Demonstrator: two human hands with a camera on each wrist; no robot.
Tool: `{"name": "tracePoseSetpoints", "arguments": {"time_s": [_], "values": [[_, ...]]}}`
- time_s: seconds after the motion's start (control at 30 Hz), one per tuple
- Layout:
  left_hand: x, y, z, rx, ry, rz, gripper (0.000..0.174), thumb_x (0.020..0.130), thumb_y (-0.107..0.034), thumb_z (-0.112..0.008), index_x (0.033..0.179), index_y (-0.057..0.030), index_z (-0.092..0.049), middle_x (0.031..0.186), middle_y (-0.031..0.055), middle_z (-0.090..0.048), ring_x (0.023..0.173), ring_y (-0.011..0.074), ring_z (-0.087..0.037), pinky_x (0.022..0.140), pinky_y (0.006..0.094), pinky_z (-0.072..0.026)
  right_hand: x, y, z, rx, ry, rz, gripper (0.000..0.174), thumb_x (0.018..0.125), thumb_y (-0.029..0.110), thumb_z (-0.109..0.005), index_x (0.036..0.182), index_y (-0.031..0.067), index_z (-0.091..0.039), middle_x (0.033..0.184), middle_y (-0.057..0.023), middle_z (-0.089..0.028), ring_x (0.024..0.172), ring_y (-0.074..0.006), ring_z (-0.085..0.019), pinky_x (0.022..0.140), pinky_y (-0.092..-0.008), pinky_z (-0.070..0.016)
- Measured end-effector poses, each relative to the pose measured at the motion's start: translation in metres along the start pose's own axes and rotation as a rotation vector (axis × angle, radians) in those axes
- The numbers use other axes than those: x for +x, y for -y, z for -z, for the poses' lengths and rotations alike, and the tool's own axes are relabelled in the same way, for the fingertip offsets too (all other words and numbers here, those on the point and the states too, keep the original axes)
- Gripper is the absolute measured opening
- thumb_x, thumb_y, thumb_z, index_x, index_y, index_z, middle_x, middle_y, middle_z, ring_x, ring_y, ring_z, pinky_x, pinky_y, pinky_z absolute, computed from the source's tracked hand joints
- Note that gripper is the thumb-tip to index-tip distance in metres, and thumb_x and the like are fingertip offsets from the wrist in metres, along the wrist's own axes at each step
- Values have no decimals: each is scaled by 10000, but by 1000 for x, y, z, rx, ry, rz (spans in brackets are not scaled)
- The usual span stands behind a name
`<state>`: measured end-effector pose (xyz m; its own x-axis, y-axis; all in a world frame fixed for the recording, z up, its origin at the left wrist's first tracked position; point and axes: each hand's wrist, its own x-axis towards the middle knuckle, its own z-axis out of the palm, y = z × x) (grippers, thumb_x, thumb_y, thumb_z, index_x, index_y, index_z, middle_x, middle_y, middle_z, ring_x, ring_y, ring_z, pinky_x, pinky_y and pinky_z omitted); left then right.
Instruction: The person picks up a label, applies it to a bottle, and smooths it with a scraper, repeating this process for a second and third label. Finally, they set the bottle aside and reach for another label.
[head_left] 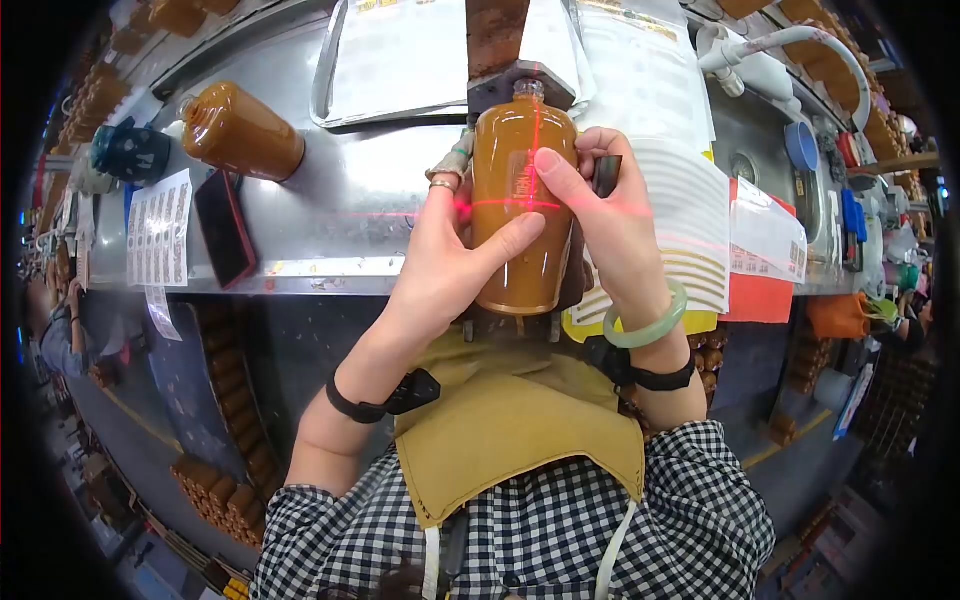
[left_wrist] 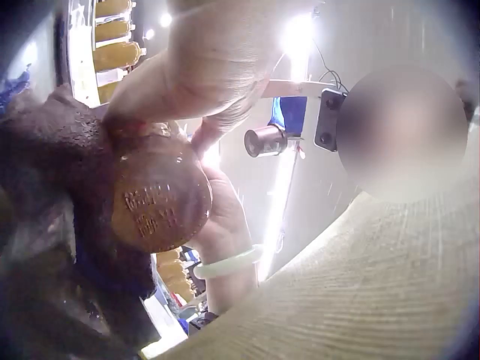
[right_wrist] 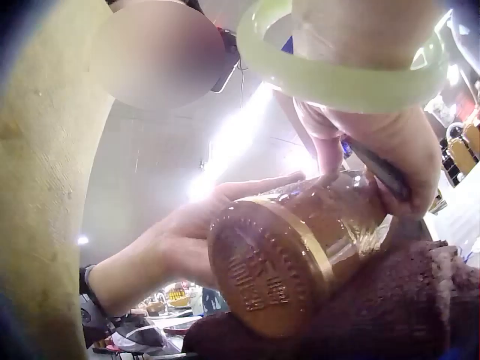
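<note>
A glossy brown bottle [head_left: 520,240] lies on a dark support, its clear neck pointing away; red light lines cross over a small label [head_left: 522,180]. My left hand [head_left: 437,260] grips the bottle's left side, thumb across its front. With curled fingers my right hand [head_left: 615,225] holds a dark-handled tool [head_left: 606,176], while its thumb presses beside the label. The left wrist view shows the bottle's embossed base [left_wrist: 161,199] between both hands. In the right wrist view the dark tool [right_wrist: 379,169] sits in the fingers above the bottle [right_wrist: 270,270]; the tool's tip cannot be made out.
Another brown bottle [head_left: 243,130] stands at the left on the metal bench [head_left: 345,175], near a dark jar [head_left: 130,153], a label sheet [head_left: 160,230] and a phone [head_left: 226,228]. White sheets [head_left: 405,60] lie behind. At the right are papers [head_left: 765,235] and a curved pipe [head_left: 800,38].
</note>
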<state>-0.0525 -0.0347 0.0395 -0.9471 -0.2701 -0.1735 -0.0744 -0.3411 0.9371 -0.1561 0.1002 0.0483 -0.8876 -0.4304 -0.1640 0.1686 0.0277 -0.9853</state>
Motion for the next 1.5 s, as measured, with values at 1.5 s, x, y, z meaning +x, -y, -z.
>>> {"name": "tracePoseSetpoints", "arguments": {"time_s": [1.5], "values": [[5, -6, 10, -191, 59, 87, 785, 956, -117, -769, 1567, 12, -293, 1444, 145, -548, 1278, 199, -592, 1074, 365, -499, -10, 1, 10, 136, 57, -70, 301, 937, 188, -811, 1069, 49, -578, 929, 34, -579, 846, -29, -527, 735, -187, -445]]}}
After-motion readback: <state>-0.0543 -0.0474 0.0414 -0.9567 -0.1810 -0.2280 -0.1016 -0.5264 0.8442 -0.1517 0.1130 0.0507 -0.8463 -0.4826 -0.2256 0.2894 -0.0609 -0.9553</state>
